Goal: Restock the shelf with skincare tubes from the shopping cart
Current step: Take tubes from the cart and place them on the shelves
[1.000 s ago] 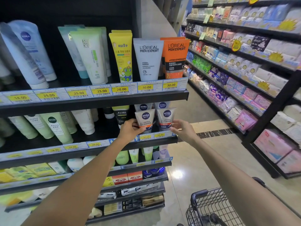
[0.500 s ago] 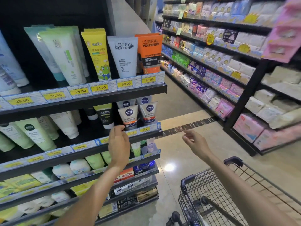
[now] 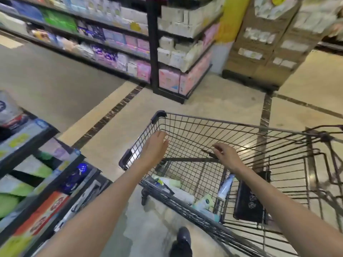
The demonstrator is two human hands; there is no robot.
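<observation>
Two empty hands, the left hand (image 3: pixel 155 145) and right hand (image 3: pixel 227 154), fingers relaxed and apart, are held over the shopping cart (image 3: pixel 241 125). Several skincare tubes (image 3: pixel 169 182), blurred beyond counting, are seen at its bottom. The shelf (image 3: pixel 27 138), faced half a second earlier, is now left at 9 o'clock.

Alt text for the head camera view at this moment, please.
Both bare hands, left and right, reach empty over a black wire shopping cart with pale skincare tubes lying on its floor. A product shelf with price labels stands at the left, blurred.
</observation>
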